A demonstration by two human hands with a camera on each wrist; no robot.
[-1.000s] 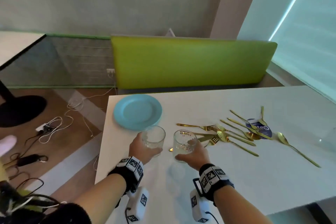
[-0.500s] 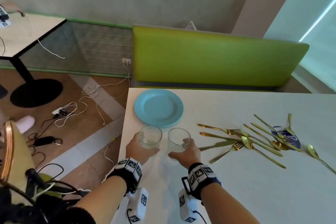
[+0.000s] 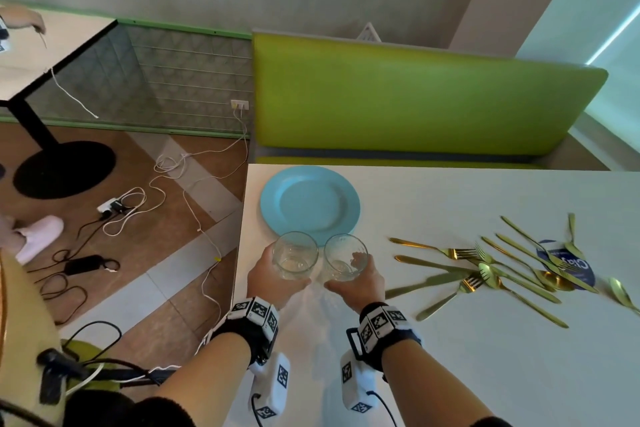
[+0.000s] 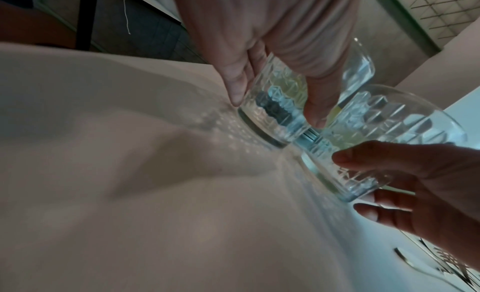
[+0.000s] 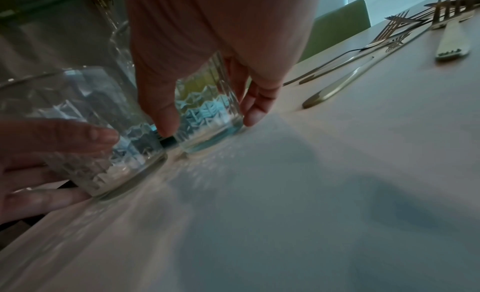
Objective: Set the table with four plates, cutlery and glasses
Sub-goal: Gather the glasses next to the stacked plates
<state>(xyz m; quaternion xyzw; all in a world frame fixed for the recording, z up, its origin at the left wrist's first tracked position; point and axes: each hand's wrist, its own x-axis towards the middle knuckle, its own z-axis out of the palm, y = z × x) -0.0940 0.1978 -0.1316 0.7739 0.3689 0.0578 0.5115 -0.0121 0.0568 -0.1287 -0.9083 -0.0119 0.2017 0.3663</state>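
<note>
Two clear cut-pattern glasses stand side by side on the white table (image 3: 450, 340), just in front of a light blue plate (image 3: 310, 204). My left hand (image 3: 273, 276) grips the left glass (image 3: 295, 255), thumb and fingers round its base (image 4: 272, 115). My right hand (image 3: 360, 282) grips the right glass (image 3: 345, 257), and its base (image 5: 207, 119) sits on the table. A heap of gold forks, knives and spoons (image 3: 502, 267) lies to the right, partly over a blue round sticker (image 3: 568, 265).
A green bench back (image 3: 415, 100) runs along the table's far side. The table's left edge (image 3: 239, 253) is close to my left hand; beyond it the floor holds cables and a power strip (image 3: 110, 206). Another table with a black pedestal (image 3: 52, 163) stands at left.
Both hands have carried the glasses left toward the blue plate and closer together. My head has turned left, so the cutlery sits further right in view.
</note>
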